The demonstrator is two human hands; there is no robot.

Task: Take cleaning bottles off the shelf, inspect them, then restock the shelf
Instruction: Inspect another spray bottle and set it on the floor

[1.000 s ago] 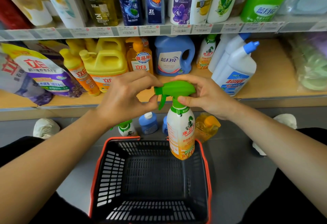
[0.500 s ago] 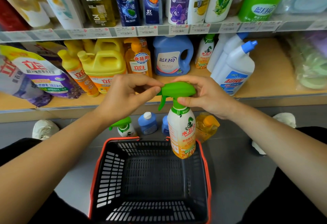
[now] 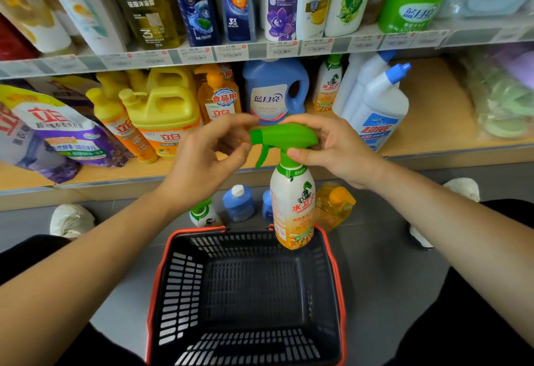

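Currently held: spray bottle (image 3: 291, 207), upright at centre frame, hanging above the far rim of the basket (image 3: 196, 230), in front of the lower shelf (image 3: 433, 123).
Right hand (image 3: 338, 149): wrapped round the green trigger head and neck, carrying the whole weight.
Left hand (image 3: 208, 157): forefinger and thumb curved about the nozzle (image 3: 255, 136); whether they actually touch it cannot be told.
Risk, spill: a twisted nozzle or a nudged trigger could squirt or drip cleaner.
Risk, drop: a slipping neck grip would land the bottle on the rim or on the floor bottles (image 3: 238, 202) below.
Hidden: nozzle setting and back label; a second blue bottle sits mostly behind the held one; packs at right of frame are blurred.
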